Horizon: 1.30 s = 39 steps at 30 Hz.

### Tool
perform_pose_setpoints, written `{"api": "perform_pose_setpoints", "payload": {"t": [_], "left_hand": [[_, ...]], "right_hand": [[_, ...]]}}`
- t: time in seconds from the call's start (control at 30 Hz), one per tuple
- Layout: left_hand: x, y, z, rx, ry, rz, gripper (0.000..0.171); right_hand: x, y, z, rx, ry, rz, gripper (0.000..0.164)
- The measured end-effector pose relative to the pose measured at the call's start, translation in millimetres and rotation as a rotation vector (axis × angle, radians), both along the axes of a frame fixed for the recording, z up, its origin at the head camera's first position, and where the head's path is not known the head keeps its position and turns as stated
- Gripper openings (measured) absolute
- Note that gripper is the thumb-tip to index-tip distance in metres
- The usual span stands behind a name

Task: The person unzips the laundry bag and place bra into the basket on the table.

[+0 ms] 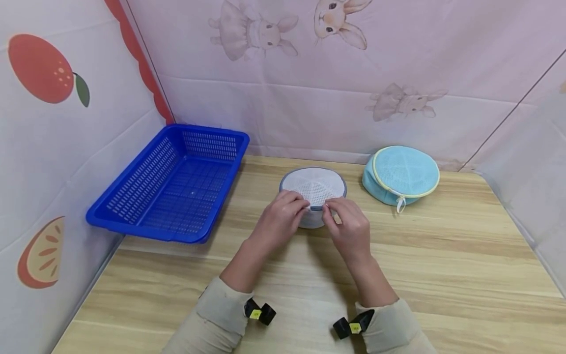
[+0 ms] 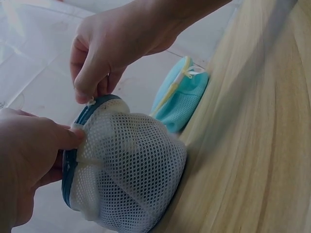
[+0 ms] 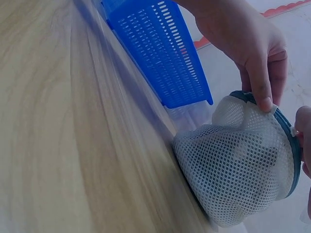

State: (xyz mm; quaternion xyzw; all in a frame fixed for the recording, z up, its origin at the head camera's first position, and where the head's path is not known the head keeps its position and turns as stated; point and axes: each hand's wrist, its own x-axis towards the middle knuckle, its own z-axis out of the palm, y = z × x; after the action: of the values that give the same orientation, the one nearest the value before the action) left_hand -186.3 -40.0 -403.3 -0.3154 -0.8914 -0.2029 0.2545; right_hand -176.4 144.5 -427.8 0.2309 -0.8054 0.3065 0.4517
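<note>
A white mesh laundry bag (image 1: 315, 184) with a dark blue zipper round its lid stands upright on the table. My left hand (image 1: 279, 217) pinches the zippered rim at its near side, thumb on the edge. Just to the right, my right hand (image 1: 351, 228) pinches a small white zipper pull (image 2: 91, 102) on the same rim. Through the mesh (image 3: 233, 165), pale and darker patches show inside, too blurred to name. Fingers partly hide the near stretch of the zipper.
A blue plastic basket (image 1: 212, 216) with slotted walls stands at the left. At the back right sits a light blue mesh bag (image 1: 404, 172) with yellow trim and a white pull. Printed cloth walls (image 1: 283, 98) border the wooden table (image 1: 442, 265).
</note>
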Motion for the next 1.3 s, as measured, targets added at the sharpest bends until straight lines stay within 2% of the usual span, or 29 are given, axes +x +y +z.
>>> {"api": "perform_pose_setpoints", "payload": {"t": [0.23,0.47,0.67,0.9,1.3], "left_hand": [[1.4,1.4,0.8,0.011,0.0,-0.002,0.023],[3.2,6.9,-1.1,0.013,0.038,-0.018,0.026],[3.2,11.2,-3.3,0.028,0.096,-0.021,0.021],[0.9,12.0,-6.4,0.054,0.134,-0.051,0.013],[0.6,10.5,-6.7,0.056,0.11,-0.073,0.012]], "right_hand": [[1.7,-1.6,0.6,0.008,-0.011,0.004,0.01],[2.9,-5.2,-0.3,0.041,-0.012,0.033,0.008],[3.4,-8.8,-1.8,0.048,-0.002,0.086,0.007],[2.4,-9.4,-4.6,0.041,-0.017,0.076,0.01],[3.3,-9.2,-3.8,0.047,-0.101,0.066,0.017]]}}
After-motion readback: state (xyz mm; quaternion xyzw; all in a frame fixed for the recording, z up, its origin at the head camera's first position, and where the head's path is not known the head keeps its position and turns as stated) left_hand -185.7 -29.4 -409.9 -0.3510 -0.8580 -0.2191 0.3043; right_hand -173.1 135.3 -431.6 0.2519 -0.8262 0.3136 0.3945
